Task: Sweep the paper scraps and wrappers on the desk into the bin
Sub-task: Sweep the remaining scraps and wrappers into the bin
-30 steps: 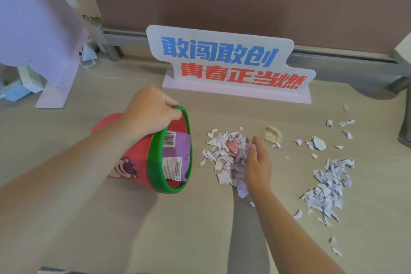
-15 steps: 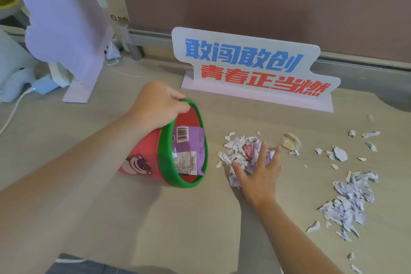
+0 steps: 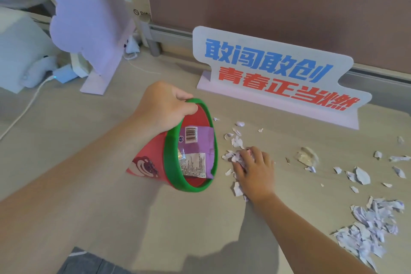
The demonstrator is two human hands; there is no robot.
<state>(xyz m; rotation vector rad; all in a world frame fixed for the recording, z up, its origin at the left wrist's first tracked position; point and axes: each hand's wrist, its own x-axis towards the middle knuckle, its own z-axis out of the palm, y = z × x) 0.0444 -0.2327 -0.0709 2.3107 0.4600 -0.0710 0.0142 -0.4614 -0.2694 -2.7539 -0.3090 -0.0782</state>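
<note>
My left hand (image 3: 163, 105) grips the green rim of a small red bin (image 3: 153, 158), tipped on its side on the desk with its mouth facing right. A purple wrapper (image 3: 195, 151) lies inside it. My right hand (image 3: 255, 169) rests palm-down on a clump of pale paper scraps (image 3: 233, 155) just right of the bin's mouth, fingers curled over them; a bit of pink wrapper shows at the fingertips. A crumpled clear wrapper (image 3: 308, 155) lies further right. A second heap of scraps (image 3: 369, 229) sits near the desk's right front, with loose pieces (image 3: 361, 176) above it.
A white sign with blue and red characters (image 3: 275, 78) stands behind the scraps. A lilac cardboard stand (image 3: 89, 29) is at back left, beside a white box (image 3: 20, 46) and a charger with a white cable (image 3: 26, 104). A brown partition closes the back.
My right hand has dragged the scrap pile left toward the bin's mouth and its fingers have curled over the scraps. The bin stays tipped in my left hand.
</note>
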